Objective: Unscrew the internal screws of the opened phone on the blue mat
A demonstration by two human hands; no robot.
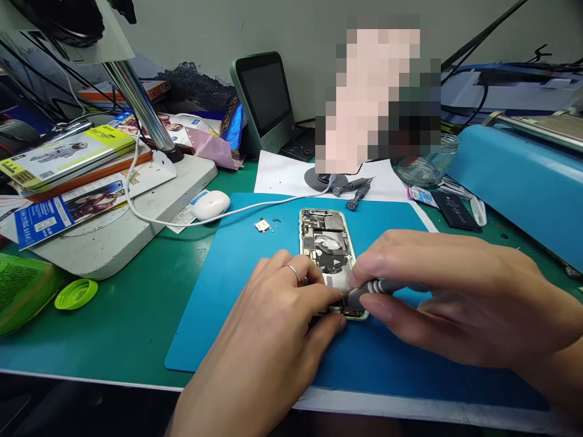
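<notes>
An opened phone (330,246) lies on a blue mat (237,291), its circuit boards and inner parts showing. My left hand (277,321), with a ring on one finger, is closed around the lower left part of the phone. Its thumb and index fingertips are at the phone's bottom end. Between the thumb and fingers of my right hand (455,297) is a small grey screwdriver (376,288), held at a low slant. The screwdriver's end is over the phone's bottom end, close to my left index fingertip. Its exact contact point is hidden.
Left of the phone lie a small metal plate (262,226) and tiny bits. Two more screwdrivers (359,194) rest on white paper (282,176) behind. A white cable (246,210) crosses the mat's far edge. A microscope stand (104,243) is left, a blue machine (514,182) right.
</notes>
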